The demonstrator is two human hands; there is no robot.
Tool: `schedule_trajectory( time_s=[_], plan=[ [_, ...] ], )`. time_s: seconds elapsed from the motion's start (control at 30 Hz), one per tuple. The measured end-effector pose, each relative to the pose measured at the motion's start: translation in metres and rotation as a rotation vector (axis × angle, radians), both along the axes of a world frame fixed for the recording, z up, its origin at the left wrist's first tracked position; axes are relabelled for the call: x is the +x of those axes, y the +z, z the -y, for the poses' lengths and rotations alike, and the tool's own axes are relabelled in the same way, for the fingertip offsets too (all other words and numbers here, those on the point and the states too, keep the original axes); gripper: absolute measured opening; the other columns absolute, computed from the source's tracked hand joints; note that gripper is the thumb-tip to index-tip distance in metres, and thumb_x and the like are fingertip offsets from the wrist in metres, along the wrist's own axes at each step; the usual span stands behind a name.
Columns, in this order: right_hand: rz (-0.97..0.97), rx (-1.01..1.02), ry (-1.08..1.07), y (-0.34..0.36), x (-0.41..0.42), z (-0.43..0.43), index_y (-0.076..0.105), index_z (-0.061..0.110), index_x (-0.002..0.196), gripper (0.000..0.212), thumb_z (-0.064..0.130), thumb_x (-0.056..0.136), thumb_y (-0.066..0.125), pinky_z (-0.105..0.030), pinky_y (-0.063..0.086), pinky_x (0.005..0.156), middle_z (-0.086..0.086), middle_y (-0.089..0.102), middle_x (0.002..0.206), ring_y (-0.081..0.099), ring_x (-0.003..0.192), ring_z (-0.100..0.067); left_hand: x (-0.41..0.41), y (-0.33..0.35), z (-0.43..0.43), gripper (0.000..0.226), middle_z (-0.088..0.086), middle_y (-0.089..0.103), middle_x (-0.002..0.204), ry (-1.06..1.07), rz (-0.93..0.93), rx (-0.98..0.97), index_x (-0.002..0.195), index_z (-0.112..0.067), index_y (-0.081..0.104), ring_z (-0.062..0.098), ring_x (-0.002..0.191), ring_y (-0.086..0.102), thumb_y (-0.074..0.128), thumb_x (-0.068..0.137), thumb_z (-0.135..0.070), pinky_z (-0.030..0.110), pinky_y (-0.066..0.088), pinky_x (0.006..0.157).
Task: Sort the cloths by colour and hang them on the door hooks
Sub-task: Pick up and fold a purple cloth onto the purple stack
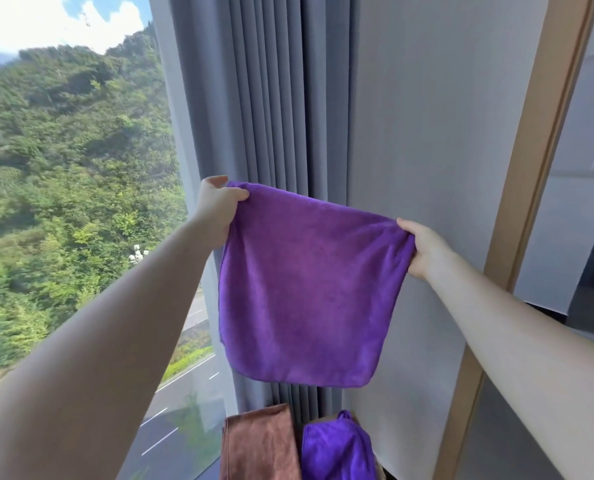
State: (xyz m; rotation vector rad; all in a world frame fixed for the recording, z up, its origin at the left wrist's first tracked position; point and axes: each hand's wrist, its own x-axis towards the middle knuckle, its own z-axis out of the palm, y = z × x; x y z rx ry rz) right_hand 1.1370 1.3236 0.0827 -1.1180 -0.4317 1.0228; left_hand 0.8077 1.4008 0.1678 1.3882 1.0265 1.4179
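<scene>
My left hand (217, 206) and right hand (423, 249) each pinch 1 top corner of the soft, light cloth (306, 289), which hangs limp.

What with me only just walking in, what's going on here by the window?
A person holds a purple cloth spread out in front of the grey curtain. The left hand pinches one top corner and the right hand pinches the other. Below it, a brown cloth and a second purple cloth sit side by side. No door hooks are in view, and the held cloth is not yet hung.
</scene>
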Motion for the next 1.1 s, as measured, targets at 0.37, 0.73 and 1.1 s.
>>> schedule_trajectory(
  time_s=[0.37,0.73,1.1],
  plan=[
    [0.589,0.077,0.026,0.014,0.003,0.019,0.073,0.016,0.111,0.014,0.018,0.1,0.063,-0.031,0.053,0.071,0.002,0.071,0.093,0.062,0.076,-0.012,-0.03,0.002,0.006,0.016,0.007,0.063,0.089,-0.048,-0.086,-0.002,0.089,-0.014,0.072,0.019,0.082,0.058,0.063,0.1,-0.021,0.037,0.046,0.078],
    [0.49,0.061,0.1,0.04,0.015,0.04,0.072,0.018,0.102,0.018,0.005,0.09,0.073,-0.026,0.053,0.071,-0.002,0.072,0.094,0.066,0.079,-0.012,-0.04,-0.004,0.002,0.014,0.007,0.06,0.098,-0.146,-0.195,-0.066,0.102,-0.021,0.07,0.019,0.083,0.054,0.056,0.105,-0.016,0.037,0.053,0.09],
    [0.141,-0.026,-0.075,0.044,0.019,0.039,0.067,0.006,0.094,0.005,0.001,0.093,0.069,-0.02,0.054,0.044,-0.006,0.073,0.075,0.069,0.047,-0.009,-0.028,-0.002,0.004,0.035,0.0,0.062,0.094,-0.179,-0.172,-0.031,0.126,-0.013,0.068,0.015,0.084,0.059,0.055,0.1,0.006,0.031,0.055,0.086]
  ],
)
